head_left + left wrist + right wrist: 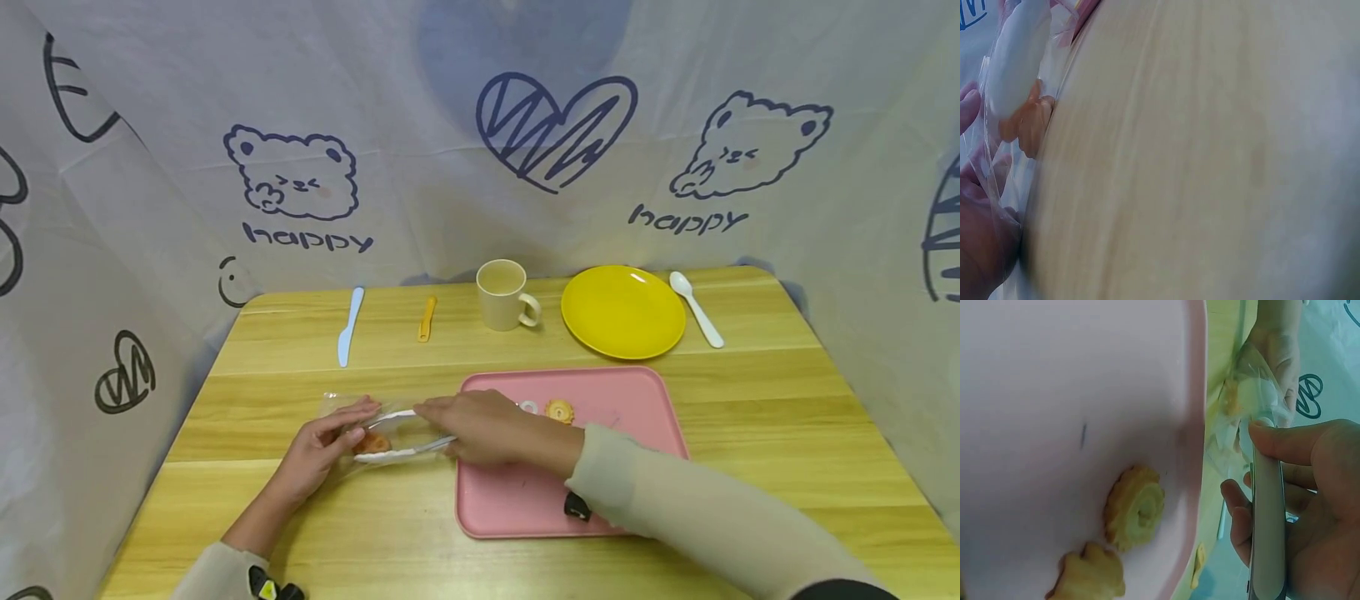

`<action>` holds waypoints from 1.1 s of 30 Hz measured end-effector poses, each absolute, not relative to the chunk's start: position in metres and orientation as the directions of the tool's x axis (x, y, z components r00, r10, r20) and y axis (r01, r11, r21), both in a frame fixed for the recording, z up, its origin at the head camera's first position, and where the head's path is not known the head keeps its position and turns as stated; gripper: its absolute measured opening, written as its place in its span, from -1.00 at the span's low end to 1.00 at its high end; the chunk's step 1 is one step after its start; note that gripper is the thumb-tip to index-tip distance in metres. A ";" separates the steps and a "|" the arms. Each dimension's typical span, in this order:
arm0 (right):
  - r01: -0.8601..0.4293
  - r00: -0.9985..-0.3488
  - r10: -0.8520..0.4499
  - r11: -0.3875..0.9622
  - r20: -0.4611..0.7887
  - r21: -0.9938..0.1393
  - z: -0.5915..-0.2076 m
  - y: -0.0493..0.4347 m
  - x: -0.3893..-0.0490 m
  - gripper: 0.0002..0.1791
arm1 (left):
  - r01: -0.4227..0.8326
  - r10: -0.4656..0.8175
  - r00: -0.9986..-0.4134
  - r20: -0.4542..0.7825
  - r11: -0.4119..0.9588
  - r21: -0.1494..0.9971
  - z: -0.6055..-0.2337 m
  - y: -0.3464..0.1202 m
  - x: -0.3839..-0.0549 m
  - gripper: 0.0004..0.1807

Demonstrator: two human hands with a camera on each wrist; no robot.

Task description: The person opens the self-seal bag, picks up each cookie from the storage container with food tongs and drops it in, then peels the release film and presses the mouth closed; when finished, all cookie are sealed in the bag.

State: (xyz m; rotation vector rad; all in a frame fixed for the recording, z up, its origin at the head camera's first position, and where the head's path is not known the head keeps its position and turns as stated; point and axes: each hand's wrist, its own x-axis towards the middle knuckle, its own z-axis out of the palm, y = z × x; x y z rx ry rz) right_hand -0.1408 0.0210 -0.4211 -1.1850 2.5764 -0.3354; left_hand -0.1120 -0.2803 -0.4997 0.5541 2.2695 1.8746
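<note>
My left hand [315,450] holds a clear plastic bag [330,406] above the table, left of the pink tray [480,525]. Inside the bag are orange-brown cookies [1036,128]; their exact number is hard to tell. My right hand [483,427] grips a pair of tongs [1267,519] over the tray's left side, thumb on one arm. White tips of the tongs [1019,62] reach into the bag, beside the cookies. Whether they touch the cookies I cannot tell. On the tray lie a round scalloped cookie [1135,509] and another cookie [1088,575], partly cut off.
Along the table's back stand or lie a pale blue knife [350,327], a small orange utensil [427,320], a cream mug [500,298], a yellow plate [622,312] and a white spoon [697,310]. A printed cloth [420,183] hangs behind the table.
</note>
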 end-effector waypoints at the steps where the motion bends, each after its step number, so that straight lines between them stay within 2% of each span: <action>1: -0.699 -0.624 -0.766 0.636 -0.154 -0.327 -0.421 0.023 -0.141 -0.22 | 0.187 0.369 -0.922 0.119 0.155 0.970 -0.500 -0.280 -0.112 -0.64; 20: -0.665 -0.652 -0.751 0.634 -0.109 -0.394 -0.424 0.066 -0.138 -0.26 | 0.183 0.380 -0.918 0.116 0.145 0.972 -0.501 -0.281 -0.112 -0.63; 33: -0.627 -0.678 -0.730 0.632 -0.080 -0.456 -0.415 0.106 -0.127 -0.13 | 0.224 0.358 -0.922 0.147 0.184 0.957 -0.500 -0.280 -0.111 -0.65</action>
